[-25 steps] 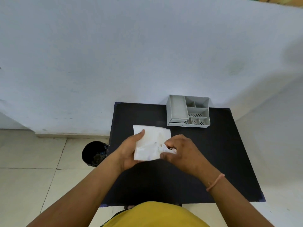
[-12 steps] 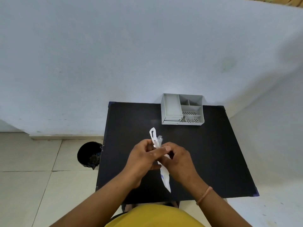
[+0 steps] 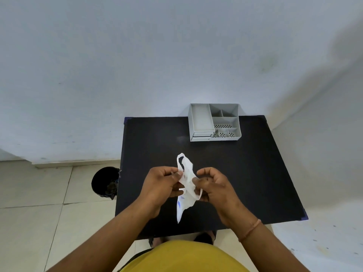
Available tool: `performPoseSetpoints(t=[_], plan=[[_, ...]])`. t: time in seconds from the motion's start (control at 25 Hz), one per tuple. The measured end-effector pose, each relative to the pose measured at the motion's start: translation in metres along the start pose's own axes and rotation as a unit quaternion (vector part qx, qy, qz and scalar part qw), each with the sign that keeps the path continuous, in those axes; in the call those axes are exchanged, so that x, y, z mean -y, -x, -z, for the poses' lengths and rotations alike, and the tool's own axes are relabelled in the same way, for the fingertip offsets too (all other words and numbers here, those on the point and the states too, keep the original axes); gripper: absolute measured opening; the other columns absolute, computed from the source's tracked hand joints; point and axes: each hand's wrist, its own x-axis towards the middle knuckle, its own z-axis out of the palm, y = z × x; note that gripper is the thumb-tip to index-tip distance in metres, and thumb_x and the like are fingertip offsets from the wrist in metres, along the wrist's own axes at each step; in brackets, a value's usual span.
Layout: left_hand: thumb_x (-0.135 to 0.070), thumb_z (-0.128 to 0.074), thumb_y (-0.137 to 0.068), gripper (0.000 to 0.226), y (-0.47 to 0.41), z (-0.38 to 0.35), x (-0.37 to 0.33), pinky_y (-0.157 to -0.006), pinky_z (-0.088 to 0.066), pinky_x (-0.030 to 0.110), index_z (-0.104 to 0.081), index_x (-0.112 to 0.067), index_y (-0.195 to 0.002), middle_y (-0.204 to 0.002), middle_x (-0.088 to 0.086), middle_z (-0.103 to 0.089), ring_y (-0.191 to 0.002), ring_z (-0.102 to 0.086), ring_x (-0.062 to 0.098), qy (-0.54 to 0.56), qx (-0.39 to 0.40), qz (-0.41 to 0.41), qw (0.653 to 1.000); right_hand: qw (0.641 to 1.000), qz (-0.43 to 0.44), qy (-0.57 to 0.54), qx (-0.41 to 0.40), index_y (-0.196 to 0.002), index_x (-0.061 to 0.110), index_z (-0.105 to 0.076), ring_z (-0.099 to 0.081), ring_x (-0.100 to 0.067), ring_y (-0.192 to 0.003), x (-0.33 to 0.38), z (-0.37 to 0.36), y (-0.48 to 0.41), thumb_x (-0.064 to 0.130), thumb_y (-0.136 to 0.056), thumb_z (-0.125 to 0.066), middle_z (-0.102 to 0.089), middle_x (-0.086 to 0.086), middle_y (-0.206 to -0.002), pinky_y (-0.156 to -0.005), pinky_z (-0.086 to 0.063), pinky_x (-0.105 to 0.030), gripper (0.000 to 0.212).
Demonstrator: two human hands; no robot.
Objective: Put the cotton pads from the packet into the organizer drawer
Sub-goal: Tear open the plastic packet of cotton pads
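Observation:
A white plastic packet (image 3: 186, 185) with faint blue print hangs edge-on above the middle of the black table (image 3: 255, 173). My left hand (image 3: 163, 183) pinches its upper left side and my right hand (image 3: 214, 185) pinches its right side, pulling the mouth apart. No cotton pads show from here. The grey organizer (image 3: 214, 122) stands at the table's far edge, right of centre, with a long tray on its left, small compartments on its right and a shut drawer (image 3: 202, 135) at its front left.
A black bin (image 3: 106, 182) stands on the tiled floor just left of the table. A pale wall runs behind the table and along the right. My yellow shirt fills the bottom of the view.
The packet went from lying flat on the table to being lifted and turned edge-on. My hands have now moved apart, spreading its top open.

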Motion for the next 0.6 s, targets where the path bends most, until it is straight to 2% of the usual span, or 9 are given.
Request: performPoseSetpoints(t=[0.12, 0.16, 0.24, 0.28, 0.32, 0.4, 0.48, 0.52, 0.6], plan=[[-0.013, -0.069, -0.102, 0.014, -0.004, 0.001, -0.001, -0.083, -0.069, 0.044, -0.082, -0.017, -0.107, -0.101, 0.012, -0.082, -0.096, -0.081, 0.029, 0.001, -0.019, -0.007, 1.000, 0.989, 0.022, 0.133, -0.056, -0.107, 0.024, -0.062, -0.073, -0.020, -0.084, -0.007, 0.008, 0.002, 0.022, -0.096, -0.067, -0.074, -0.001, -0.093, -0.074, -0.067, -0.037, 0.013], [-0.013, -0.069, -0.102, 0.015, -0.004, -0.001, -0.002, -0.082, -0.069, 0.041, -0.082, -0.016, -0.108, -0.100, 0.012, -0.081, -0.094, -0.080, 0.030, -0.006, -0.019, -0.015, 1.000, 0.966, 0.057, 0.243, -0.071, -0.109, 0.026, -0.060, -0.071, -0.016, -0.086, -0.013, 0.011, 0.002, 0.026, -0.095, -0.067, -0.072, 0.003, -0.095, -0.076, -0.065, -0.036, 0.016], [-0.014, -0.070, -0.101, 0.014, -0.004, -0.006, -0.002, -0.077, -0.069, 0.032, -0.083, -0.020, -0.101, -0.096, 0.005, -0.080, -0.087, -0.078, 0.024, -0.026, -0.022, -0.041, 0.999, 0.868, 0.200, 0.429, -0.146, -0.111, 0.027, -0.058, -0.061, -0.009, -0.096, -0.019, 0.012, 0.006, 0.028, -0.091, -0.066, -0.063, 0.009, -0.108, -0.079, -0.055, -0.023, 0.022], [-0.014, -0.071, -0.101, 0.018, -0.003, -0.008, -0.002, -0.072, -0.067, 0.027, -0.082, -0.025, -0.093, -0.094, 0.000, -0.080, -0.081, -0.077, 0.020, -0.034, -0.023, -0.053, 0.998, 0.828, 0.289, 0.446, -0.177, -0.110, 0.024, -0.061, -0.057, -0.008, -0.099, -0.017, 0.010, 0.007, 0.023, -0.090, -0.066, -0.059, 0.008, -0.111, -0.082, -0.050, -0.019, 0.021], [-0.014, -0.072, -0.101, 0.023, -0.004, -0.009, -0.002, -0.069, -0.066, 0.024, -0.081, -0.029, -0.086, -0.090, -0.005, -0.080, -0.076, -0.076, 0.016, -0.042, -0.023, -0.065, 0.997, 0.816, 0.335, 0.434, -0.181, -0.106, 0.019, -0.066, -0.058, -0.008, -0.097, -0.015, 0.006, 0.006, 0.016, -0.091, -0.064, -0.060, 0.006, -0.111, -0.083, -0.049, -0.016, 0.016], [-0.016, -0.072, -0.101, 0.028, -0.004, -0.010, 0.000, -0.068, -0.065, 0.022, -0.082, -0.031, -0.080, -0.080, -0.008, -0.080, -0.071, -0.076, 0.010, -0.056, -0.019, -0.087, 0.994, 0.864, 0.293, 0.394, -0.114, -0.101, 0.013, -0.077, -0.066, -0.008, -0.090, -0.005, -0.006, -0.001, 0.006, -0.094, -0.058, -0.071, 0.004, -0.104, -0.081, -0.053, -0.015, 0.021], [-0.019, -0.070, -0.102, 0.020, -0.005, -0.009, 0.003, -0.075, -0.067, 0.027, -0.086, -0.026, -0.092, -0.085, -0.009, -0.083, -0.077, -0.078, 0.007, -0.082, -0.002, -0.107, 0.991, 0.924, 0.148, 0.352, -0.008, -0.100, 0.013, -0.080, -0.070, -0.010, -0.084, -0.005, -0.015, -0.015, 0.005, -0.098, -0.053, -0.076, 0.002, -0.100, -0.075, -0.059, -0.020, 0.028], [-0.021, -0.070, -0.102, 0.017, -0.005, -0.008, 0.004, -0.080, -0.067, 0.029, -0.087, -0.025, -0.100, -0.089, -0.010, -0.083, -0.080, -0.079, 0.005, -0.112, 0.003, -0.123, 0.986, 0.930, 0.115, 0.349, 0.025, -0.101, 0.011, -0.079, -0.071, -0.011, -0.084, -0.005, -0.018, -0.021, 0.005, -0.100, -0.051, -0.076, -0.001, -0.098, -0.074, -0.060, -0.025, 0.028], [-0.022, -0.069, -0.102, 0.017, -0.003, -0.008, 0.004, -0.084, -0.065, 0.025, -0.084, -0.027, -0.109, -0.091, -0.018, -0.080, -0.080, -0.077, 0.000, -0.181, 0.002, -0.159, 0.971, 0.910, 0.143, 0.386, 0.060, -0.103, 0.009, -0.074, -0.069, -0.010, -0.085, -0.012, -0.021, -0.031, 0.005, -0.102, -0.051, -0.073, 0.001, -0.095, -0.078, -0.058, -0.023, 0.023]])
